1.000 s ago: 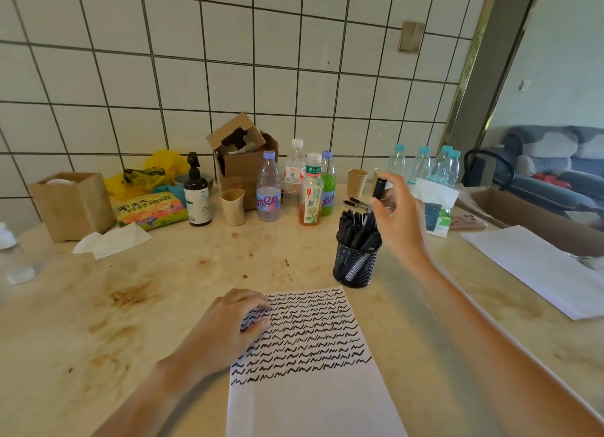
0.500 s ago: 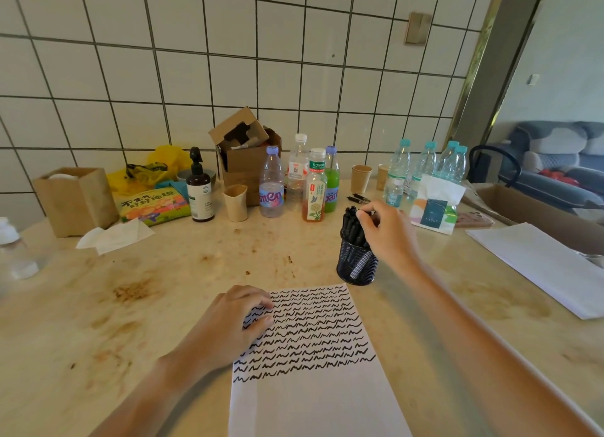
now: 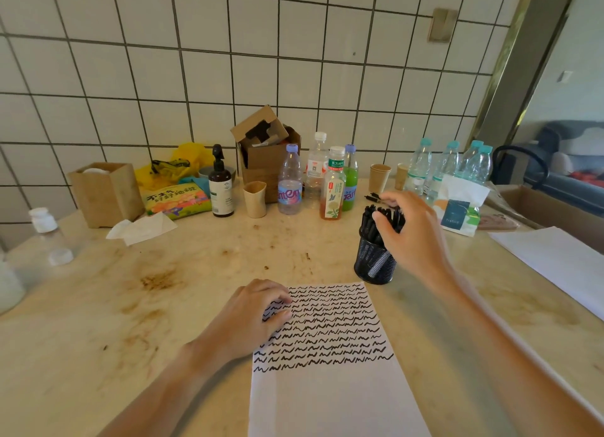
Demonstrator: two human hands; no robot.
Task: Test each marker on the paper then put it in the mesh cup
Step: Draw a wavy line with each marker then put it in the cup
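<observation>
Markers (image 3: 380, 219) are packed upright in the black mesh cup (image 3: 372, 263), just beyond the scribbled paper (image 3: 330, 364). The right hand (image 3: 413, 237) is curled over their caps; whether one is actually pinched can't be told. The paper is pinned flat under the left hand (image 3: 248, 319), nothing gripped. Probably best if a marker is slid straight down so the cup isn't tipped.

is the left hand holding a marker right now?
No. The left hand rests flat on the top left part of the scribbled paper, fingers curled on the sheet, with no marker in it.
</observation>
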